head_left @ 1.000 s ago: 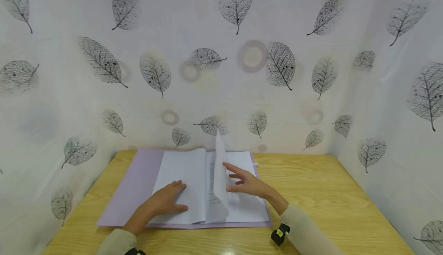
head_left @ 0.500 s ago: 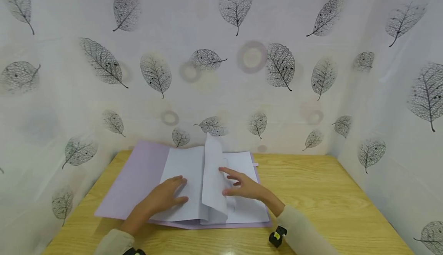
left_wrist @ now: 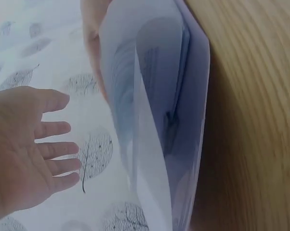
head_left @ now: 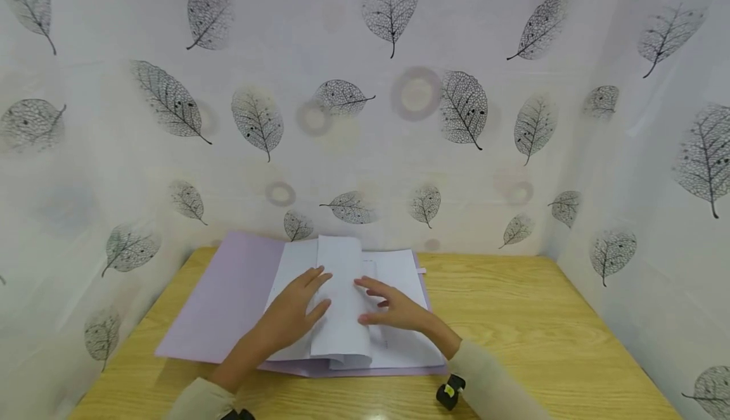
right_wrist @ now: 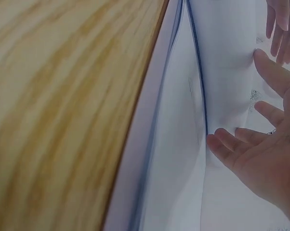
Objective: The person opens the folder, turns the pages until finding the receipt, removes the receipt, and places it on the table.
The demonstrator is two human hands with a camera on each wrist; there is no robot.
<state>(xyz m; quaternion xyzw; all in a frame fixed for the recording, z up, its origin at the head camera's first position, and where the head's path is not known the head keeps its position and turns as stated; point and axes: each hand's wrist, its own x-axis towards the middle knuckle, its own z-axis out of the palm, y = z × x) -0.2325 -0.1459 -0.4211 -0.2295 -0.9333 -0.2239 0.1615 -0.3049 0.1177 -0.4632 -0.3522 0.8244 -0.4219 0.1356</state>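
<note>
A light purple folder [head_left: 219, 306] lies spread on the table with white sheets inside. One curved page [head_left: 341, 318] leans over to the left across the middle of the sheets. My right hand [head_left: 393, 309] touches that page's right side with extended, spread fingers; the right wrist view shows the fingertips of this hand [right_wrist: 265, 139] against the paper. Over the left sheets [head_left: 293, 258] is my left hand [head_left: 292, 312], its fingers spread near the page's left edge. From the left wrist view, the left hand [left_wrist: 29, 144] holds nothing.
The folder lies on a wood-grain table [head_left: 525, 318], close to its back edge. Behind and at both sides hangs a pale curtain [head_left: 365, 147] printed with leaves. A small tab [head_left: 421, 270] sticks out at the folder's right edge.
The upright page has swung left and now lies over toward the left sheets. My right hand has followed it slightly left. My left hand has shifted right and up. The folder's left cover has risen.
</note>
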